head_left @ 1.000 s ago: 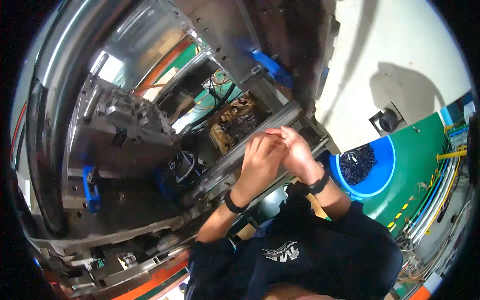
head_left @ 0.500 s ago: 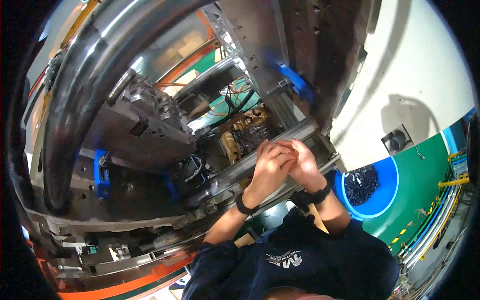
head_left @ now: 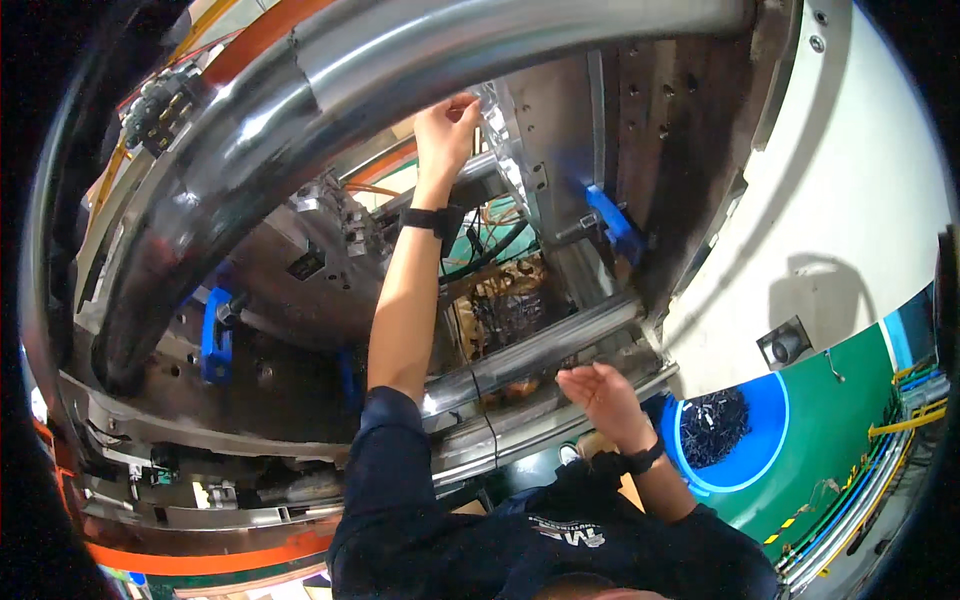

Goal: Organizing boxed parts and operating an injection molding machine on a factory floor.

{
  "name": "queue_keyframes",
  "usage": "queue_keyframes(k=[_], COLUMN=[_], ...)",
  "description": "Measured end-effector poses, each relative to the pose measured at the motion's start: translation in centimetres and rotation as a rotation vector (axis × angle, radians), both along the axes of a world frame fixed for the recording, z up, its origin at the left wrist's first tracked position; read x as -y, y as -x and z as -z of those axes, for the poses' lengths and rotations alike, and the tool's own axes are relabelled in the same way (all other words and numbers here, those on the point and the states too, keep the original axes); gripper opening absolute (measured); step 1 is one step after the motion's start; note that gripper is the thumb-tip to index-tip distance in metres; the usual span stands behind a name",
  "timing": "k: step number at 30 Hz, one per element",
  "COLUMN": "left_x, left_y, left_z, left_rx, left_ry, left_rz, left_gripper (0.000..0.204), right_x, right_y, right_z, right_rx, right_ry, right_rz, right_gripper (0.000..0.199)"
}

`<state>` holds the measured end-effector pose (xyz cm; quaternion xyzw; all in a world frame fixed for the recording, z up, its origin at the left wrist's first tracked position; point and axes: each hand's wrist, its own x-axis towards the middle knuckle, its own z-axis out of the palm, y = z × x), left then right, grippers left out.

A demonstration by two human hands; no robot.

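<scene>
My left hand (head_left: 446, 138) is stretched far forward, beside the shiny metal mold face (head_left: 508, 150) on the right half of the machine. Its fingers are bent and pinched together; whatever they hold, if anything, is too small to make out. Nearer to me, my right hand (head_left: 606, 402) is raised beside a thick steel bar (head_left: 545, 350), its fingers extended and slightly cupped. No object shows in it. Each wrist has a black band. Across from the mold face stands the other mold half (head_left: 340, 225), partly hidden by my left forearm.
A large curved-looking steel bar (head_left: 400, 60) crosses above the work area. Blue clamps (head_left: 216, 338) sit on the plates. Below the opening is a brown-and-black heap (head_left: 510, 305). At right stand a white machine panel (head_left: 800, 200) and a blue bucket (head_left: 778, 440) of small black pieces.
My hands were together over the steel bar; now they are apart. The left has reached far forward to the mold face, while the right has lowered slightly. The view has shifted a little.
</scene>
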<state>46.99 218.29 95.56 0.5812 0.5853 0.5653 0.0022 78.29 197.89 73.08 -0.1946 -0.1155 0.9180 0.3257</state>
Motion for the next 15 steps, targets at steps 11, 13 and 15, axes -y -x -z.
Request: queue_keyframes(k=[11,13,15], left_x=[-3.3,-2.9,-2.7], left_y=[0.0,-0.5,-1.2], left_z=[0.3,0.4,0.8], left_rx=[-0.179,-0.181,-0.192], left_ry=[-0.071,-0.093,-0.142], left_rz=[-0.135,-0.133,-0.136], left_gripper=[0.017,0.017,0.018], right_x=[1.4,1.3,1.1], right_y=[-2.3,-2.4,-2.4], right_z=[1.7,1.6,1.8], right_rx=[0.172,0.177,0.163], right_ry=[0.035,0.026,0.009], right_rz=[-0.086,-0.088,-0.082], right_gripper=[0.038,0.038,0.038])
